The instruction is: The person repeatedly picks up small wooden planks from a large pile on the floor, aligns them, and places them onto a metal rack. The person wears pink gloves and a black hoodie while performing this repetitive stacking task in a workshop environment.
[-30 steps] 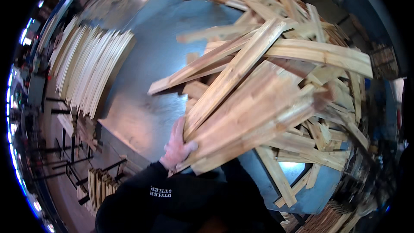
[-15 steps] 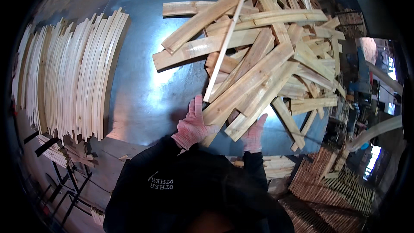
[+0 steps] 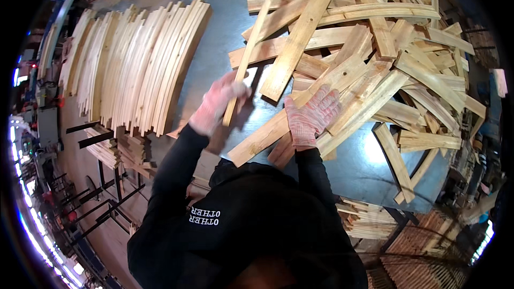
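My left hand (image 3: 216, 104), in a pinkish knit glove, is closed around the lower part of a long, narrow wooden strip (image 3: 259, 24). The strip slants up and away to the far edge of view. On the near side of a loose heap of boards, my right hand (image 3: 315, 115) in a matching glove lies with fingers stretched out on a wooden board (image 3: 263, 136). That board's near end points down and left toward me. Another flat board (image 3: 297, 43) lies between the strip and the heap.
A metal tabletop (image 3: 206, 59) carries the jumbled heap of boards (image 3: 399, 80) at right. At left stands a tight row of boards on edge (image 3: 136, 64). Beyond the table's near right corner are stacked wooden pieces (image 3: 423, 241); a black metal frame (image 3: 115, 192) stands at lower left.
My left hand has taken hold of the narrow strip and moved it left, off the heap. My right hand has come up from the boards' near ends onto them. The view has shifted left.
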`<state>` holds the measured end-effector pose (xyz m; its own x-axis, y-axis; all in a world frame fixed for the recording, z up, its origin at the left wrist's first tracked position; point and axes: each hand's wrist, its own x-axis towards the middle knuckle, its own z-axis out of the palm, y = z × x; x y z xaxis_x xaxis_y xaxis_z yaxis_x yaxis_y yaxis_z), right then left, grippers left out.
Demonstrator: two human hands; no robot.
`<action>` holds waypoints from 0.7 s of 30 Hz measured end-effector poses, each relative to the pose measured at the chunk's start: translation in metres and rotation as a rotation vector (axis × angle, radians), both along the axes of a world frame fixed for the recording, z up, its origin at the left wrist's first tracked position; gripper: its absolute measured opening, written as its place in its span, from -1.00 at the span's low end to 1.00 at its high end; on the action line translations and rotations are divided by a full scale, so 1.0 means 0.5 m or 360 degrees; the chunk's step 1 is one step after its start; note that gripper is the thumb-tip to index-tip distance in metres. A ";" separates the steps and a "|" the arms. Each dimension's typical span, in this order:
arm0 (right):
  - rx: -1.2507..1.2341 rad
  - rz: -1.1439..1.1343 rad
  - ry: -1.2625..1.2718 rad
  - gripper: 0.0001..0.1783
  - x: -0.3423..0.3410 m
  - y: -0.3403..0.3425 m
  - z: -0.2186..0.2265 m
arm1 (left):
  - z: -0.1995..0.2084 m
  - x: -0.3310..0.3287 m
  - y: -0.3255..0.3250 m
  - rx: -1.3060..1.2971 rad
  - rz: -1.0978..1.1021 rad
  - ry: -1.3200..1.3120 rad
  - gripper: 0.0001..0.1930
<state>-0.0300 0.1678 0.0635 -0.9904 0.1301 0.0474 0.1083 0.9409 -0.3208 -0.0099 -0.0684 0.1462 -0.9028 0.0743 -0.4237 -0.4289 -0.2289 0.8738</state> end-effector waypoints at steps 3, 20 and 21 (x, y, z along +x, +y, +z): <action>-0.0056 -0.0015 -0.0035 0.31 -0.015 0.000 0.003 | -0.123 -0.067 0.013 0.1089 0.0224 -0.0086 -0.22; -0.0607 0.0419 0.0603 0.03 -0.250 -0.171 0.006 | -0.185 0.138 0.040 0.1029 0.0236 -0.0505 -0.26; -0.0297 0.0364 0.0499 0.04 -0.241 -0.184 0.000 | -0.172 0.140 0.031 0.1165 0.0189 -0.0468 -0.19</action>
